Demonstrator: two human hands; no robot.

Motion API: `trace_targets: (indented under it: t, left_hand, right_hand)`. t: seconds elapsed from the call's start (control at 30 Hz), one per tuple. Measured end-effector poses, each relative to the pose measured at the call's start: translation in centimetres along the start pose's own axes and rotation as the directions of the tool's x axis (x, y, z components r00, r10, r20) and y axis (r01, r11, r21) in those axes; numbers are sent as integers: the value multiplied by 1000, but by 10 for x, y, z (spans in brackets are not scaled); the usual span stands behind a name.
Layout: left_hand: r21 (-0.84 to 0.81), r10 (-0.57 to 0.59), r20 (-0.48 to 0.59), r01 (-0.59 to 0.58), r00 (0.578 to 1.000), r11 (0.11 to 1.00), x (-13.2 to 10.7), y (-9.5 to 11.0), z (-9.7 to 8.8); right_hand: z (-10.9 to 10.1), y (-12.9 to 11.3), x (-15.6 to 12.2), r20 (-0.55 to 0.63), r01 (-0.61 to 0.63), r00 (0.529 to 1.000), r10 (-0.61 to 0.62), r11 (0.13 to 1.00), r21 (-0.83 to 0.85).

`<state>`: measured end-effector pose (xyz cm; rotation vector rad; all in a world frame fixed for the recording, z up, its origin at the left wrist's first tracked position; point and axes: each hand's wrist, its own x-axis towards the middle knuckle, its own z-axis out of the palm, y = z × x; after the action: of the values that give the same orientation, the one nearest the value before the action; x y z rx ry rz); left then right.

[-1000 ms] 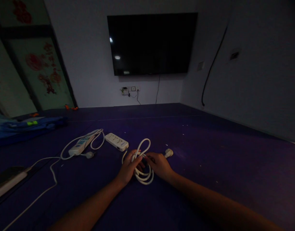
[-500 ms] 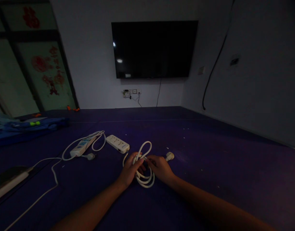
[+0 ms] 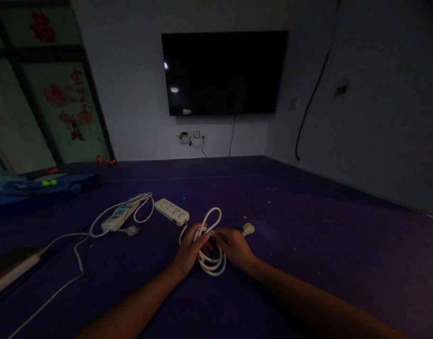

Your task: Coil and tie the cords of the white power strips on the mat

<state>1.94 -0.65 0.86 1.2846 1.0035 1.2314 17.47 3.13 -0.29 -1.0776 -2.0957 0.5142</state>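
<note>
A coiled white power cord [image 3: 211, 263] lies on the dark purple floor mat [image 3: 308, 235] in front of me. My left hand [image 3: 188, 249] is closed around the left side of the coil. My right hand [image 3: 234, 246] grips the coil's right side, fingers pinched on the strands. One loop [image 3: 212, 217] sticks up beyond my fingers. The cord runs to a white power strip [image 3: 171, 211] just behind the coil, and its white plug [image 3: 248, 229] rests beside my right hand.
A second white power strip [image 3: 118, 216] with a looped cord and plug [image 3: 131, 230] lies to the left. A long white bar [image 3: 11, 273] sits at the far left edge. Blue fabric [image 3: 39, 190] is bunched at the back left. A black TV [image 3: 224, 72] hangs on the wall.
Both hands stay on the coil with only slight finger shifts. The camera view has tilted a little, so everything sits slightly lower than a second ago.
</note>
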Motion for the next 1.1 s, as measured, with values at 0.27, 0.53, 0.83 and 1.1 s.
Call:
trace_targets:
  t: [0.27,0.53,0.83,1.1]
  left_hand:
    - [1,-17,-3,17,1000,1000,1,-2,-1]
    - [0,0,4,0,1000,1000,0,-1,-1]
    - [7,8,-4,-8,1000,1000,2,-4,-2]
    - [12,2,-4,-2,1000,1000,1,-2,-1]
  right_hand:
    - [1,1,-1,-19,14,1000,-14,1000,-7]
    - [1,-1,-1,-18,2,1000,-2,1000,-6]
    - [1,0,0,-10,6,1000,-6,1000,-10]
    - [0,0,0,-11,-1,1000,0,1000,-24]
